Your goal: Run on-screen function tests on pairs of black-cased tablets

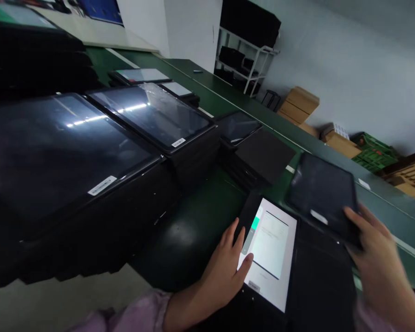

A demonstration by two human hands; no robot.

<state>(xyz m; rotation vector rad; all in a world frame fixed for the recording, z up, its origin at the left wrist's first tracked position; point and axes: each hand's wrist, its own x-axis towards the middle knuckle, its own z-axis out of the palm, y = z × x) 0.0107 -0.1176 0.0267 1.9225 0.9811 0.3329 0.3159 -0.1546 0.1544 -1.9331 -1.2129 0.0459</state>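
Observation:
A tablet with a lit white screen point(266, 253) lies in front of me, a small label at its lower edge. My left hand point(224, 267) rests on its left side, fingers stretched and apart, the thumb over the screen. On the right, my right hand point(376, 240) grips a dark-screened tablet point(323, 189) by its right edge, with the thumb on the front; the fingers beneath are hidden. That tablet is tilted, slightly blurred, and bears a white label. Below it, beside the lit tablet, is a flat black surface point(321, 276).
Tall stacks of dark tablets point(152, 110) fill the left side. Beyond the lit tablet sits a pile of flat black pieces point(264, 154), with another tablet point(238, 127) behind. The green bench point(180, 230) runs underneath. Cardboard boxes point(299, 103) and a green crate point(375, 150) stand by the wall.

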